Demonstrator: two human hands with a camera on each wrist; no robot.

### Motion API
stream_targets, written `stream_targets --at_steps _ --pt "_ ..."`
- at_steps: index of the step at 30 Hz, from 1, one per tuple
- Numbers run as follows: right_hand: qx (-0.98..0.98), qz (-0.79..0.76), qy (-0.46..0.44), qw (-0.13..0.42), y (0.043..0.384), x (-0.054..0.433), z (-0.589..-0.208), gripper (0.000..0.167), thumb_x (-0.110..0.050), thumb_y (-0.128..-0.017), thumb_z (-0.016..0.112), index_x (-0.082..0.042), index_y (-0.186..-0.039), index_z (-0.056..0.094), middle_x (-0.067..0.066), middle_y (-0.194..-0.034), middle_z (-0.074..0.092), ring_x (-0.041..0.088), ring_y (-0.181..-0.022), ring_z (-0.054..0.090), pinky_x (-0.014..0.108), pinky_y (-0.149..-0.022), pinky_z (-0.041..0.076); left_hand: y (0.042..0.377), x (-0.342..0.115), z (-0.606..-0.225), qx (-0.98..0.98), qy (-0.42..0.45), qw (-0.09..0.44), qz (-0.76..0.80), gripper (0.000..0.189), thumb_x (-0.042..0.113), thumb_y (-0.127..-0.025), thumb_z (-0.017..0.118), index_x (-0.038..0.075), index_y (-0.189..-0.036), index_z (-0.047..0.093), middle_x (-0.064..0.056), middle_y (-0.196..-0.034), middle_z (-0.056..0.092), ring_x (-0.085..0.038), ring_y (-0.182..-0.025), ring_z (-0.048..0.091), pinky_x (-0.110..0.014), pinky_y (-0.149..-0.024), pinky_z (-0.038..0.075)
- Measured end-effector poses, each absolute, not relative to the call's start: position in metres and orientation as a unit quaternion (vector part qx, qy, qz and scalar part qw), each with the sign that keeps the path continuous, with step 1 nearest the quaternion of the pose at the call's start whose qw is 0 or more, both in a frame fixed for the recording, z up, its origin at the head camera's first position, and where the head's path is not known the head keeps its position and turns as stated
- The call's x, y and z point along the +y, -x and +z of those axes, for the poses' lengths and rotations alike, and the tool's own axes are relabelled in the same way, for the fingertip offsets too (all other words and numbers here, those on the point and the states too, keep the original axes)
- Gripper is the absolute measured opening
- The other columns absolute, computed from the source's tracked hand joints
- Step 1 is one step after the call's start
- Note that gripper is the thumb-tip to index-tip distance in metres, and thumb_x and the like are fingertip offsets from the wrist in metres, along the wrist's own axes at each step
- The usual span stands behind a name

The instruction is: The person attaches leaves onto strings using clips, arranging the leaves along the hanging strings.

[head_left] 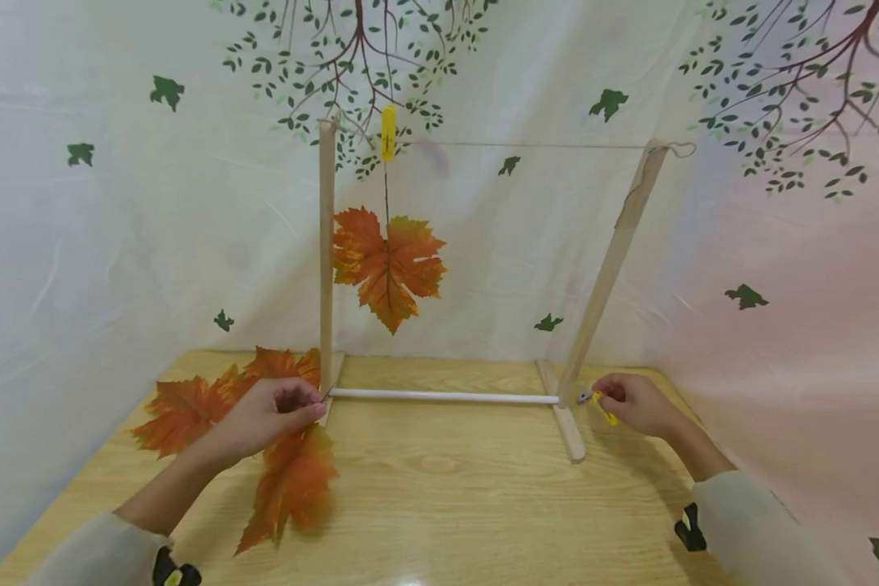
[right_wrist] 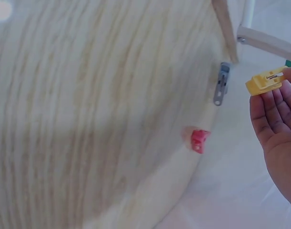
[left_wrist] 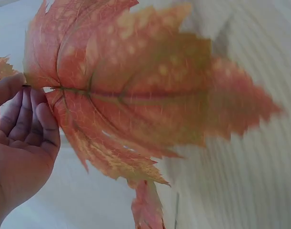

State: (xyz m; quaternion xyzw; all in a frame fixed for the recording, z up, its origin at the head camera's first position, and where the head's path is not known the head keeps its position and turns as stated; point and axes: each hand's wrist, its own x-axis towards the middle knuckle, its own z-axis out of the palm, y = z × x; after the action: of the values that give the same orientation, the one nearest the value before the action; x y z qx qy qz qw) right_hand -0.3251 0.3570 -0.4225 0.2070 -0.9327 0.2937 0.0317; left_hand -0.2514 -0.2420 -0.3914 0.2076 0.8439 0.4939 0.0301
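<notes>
My left hand (head_left: 262, 413) pinches the stem of an orange artificial leaf (head_left: 293, 484) between thumb and fingertips. In the left wrist view the same leaf (left_wrist: 131, 95) spreads out from the fingers, above the table. Beside the right post, my right hand (head_left: 636, 403) pinches a yellow clothespin (right_wrist: 264, 83) at one end. A second orange leaf (head_left: 388, 260) hangs by its stem from another yellow clothespin (head_left: 388, 134) on a string (head_left: 527, 145). That string runs between the tops of two wooden posts. More orange leaves (head_left: 183, 411) lie at the table's left, partly hidden by my left hand.
The left post (head_left: 326, 252) and the leaning right post (head_left: 615, 260) stand on wooden feet, joined by a white rod (head_left: 447, 396). A grey clothespin (right_wrist: 222, 83) and a red clip (right_wrist: 198, 140) lie near the table's right edge. A printed curtain (head_left: 483, 268) hangs behind.
</notes>
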Motion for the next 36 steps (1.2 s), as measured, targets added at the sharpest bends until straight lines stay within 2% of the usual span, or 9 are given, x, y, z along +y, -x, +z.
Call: stream_targets --at_steps 9,19,25,32,36 --pt "-0.916 0.319 -0.235 0.067 0.320 0.344 -0.411 0.014 0.003 -0.092 0.065 0.005 -0.104 0.070 0.010 -0.083 0.071 0.006 -0.070 0.060 0.026 -0.059 0.051 0.261 -0.214 -0.378 0.824 -0.208 0.028 0.526 0.021 0.025 -0.097 0.074 0.006 -0.104 0.072 -0.009 -0.087 0.068 -0.018 -0.071 0.058 -0.030 -0.060 0.051" --pt "-0.911 0.317 -0.254 0.070 0.316 0.321 -0.399 0.012 0.001 -0.093 0.066 0.002 -0.104 0.071 0.003 -0.083 0.070 0.007 -0.074 0.062 0.026 -0.061 0.050 0.268 -0.173 -0.354 0.826 -0.256 0.020 0.501 0.016 0.026 -0.096 0.074 0.010 -0.100 0.073 -0.007 -0.086 0.070 -0.022 -0.075 0.062 -0.031 -0.065 0.054" --pt "-0.888 0.366 -0.264 0.090 0.317 0.303 -0.378 0.012 0.003 -0.094 0.067 0.004 -0.105 0.071 0.006 -0.084 0.068 0.010 -0.073 0.063 0.024 -0.060 0.051 0.272 -0.155 -0.334 0.811 -0.268 0.018 0.519 0.016 0.026 -0.097 0.073 0.011 -0.102 0.073 -0.007 -0.090 0.071 -0.026 -0.081 0.065 -0.033 -0.071 0.057" --pt "-0.885 0.356 -0.273 0.125 0.321 0.280 -0.344 0.013 0.001 -0.094 0.068 0.001 -0.106 0.073 0.005 -0.087 0.071 0.013 -0.078 0.065 0.023 -0.070 0.053 0.281 -0.132 -0.299 0.807 -0.272 -0.018 0.523 0.012 0.020 -0.097 0.073 0.009 -0.102 0.073 -0.007 -0.093 0.072 -0.025 -0.084 0.068 -0.033 -0.075 0.058" --pt "-0.882 0.342 -0.288 0.147 0.322 0.266 -0.322 0.012 0.000 -0.094 0.069 -0.001 -0.105 0.074 0.003 -0.088 0.073 0.012 -0.082 0.066 0.025 -0.074 0.053 0.285 -0.119 -0.278 0.819 -0.275 -0.046 0.502 0.012 0.021 -0.097 0.073 0.010 -0.101 0.073 -0.004 -0.091 0.073 -0.022 -0.083 0.069 -0.034 -0.074 0.058"
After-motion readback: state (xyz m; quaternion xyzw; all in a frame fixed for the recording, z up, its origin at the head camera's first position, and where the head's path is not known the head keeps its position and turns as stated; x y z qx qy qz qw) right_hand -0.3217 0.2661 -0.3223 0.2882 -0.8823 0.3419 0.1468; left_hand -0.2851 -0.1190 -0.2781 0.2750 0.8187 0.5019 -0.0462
